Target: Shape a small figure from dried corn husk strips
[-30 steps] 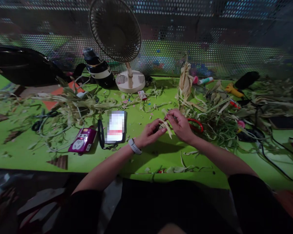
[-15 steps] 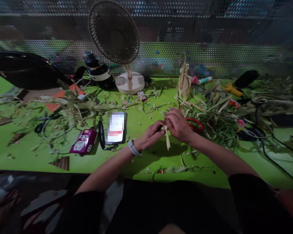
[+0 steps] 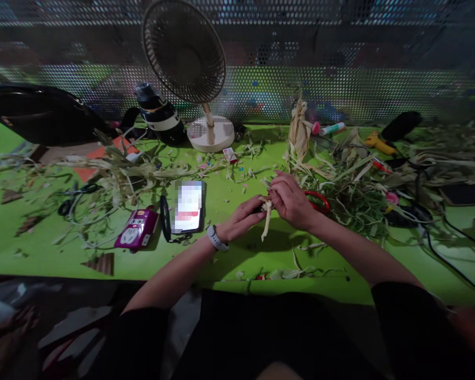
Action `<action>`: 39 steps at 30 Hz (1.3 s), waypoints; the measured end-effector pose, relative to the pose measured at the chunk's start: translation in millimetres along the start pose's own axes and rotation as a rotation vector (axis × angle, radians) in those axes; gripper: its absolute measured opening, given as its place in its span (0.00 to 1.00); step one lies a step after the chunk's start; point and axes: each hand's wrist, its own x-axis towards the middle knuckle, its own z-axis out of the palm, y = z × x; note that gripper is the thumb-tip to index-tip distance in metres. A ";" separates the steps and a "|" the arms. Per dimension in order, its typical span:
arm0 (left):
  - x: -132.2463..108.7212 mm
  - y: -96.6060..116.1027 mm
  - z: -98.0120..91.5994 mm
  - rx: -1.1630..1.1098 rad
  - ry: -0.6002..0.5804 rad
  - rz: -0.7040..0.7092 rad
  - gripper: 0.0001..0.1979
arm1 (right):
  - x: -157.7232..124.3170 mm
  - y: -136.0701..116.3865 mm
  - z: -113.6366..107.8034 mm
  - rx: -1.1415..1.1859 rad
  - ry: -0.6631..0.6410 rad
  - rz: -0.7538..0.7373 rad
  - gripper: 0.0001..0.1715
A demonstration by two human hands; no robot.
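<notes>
A small pale strip of dried corn husk (image 3: 266, 224) hangs down between my two hands, its upper end bunched into a knot-like clump. My left hand (image 3: 243, 219), with a light watch band at the wrist, is closed on the husk from the left. From the right, my right hand (image 3: 288, 200) pinches at the same bunch with bent fingers. The fingers hide most of the upper part. Just behind my right hand lies a red loop-shaped handle (image 3: 319, 200). Farther back, a bundled husk figure (image 3: 299, 132) stands upright.
A lit phone (image 3: 188, 206) and a purple power strip (image 3: 139, 228) lie to the left. Behind them stand a fan (image 3: 210, 134) and a dark bottle (image 3: 162, 122). Husk scraps (image 3: 348, 206), a yellow glue gun (image 3: 379, 143) and black cables cover the right of the green table (image 3: 229, 269).
The hanging husk strip has swung from pointing down and right to pointing down and slightly left. Both hands stay in nearly the same place, still on the bunch.
</notes>
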 end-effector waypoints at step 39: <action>-4.2 -18.0 10.8 -0.268 0.193 -0.105 0.17 | -8.2 -4.3 -20.8 0.670 -0.120 0.590 0.19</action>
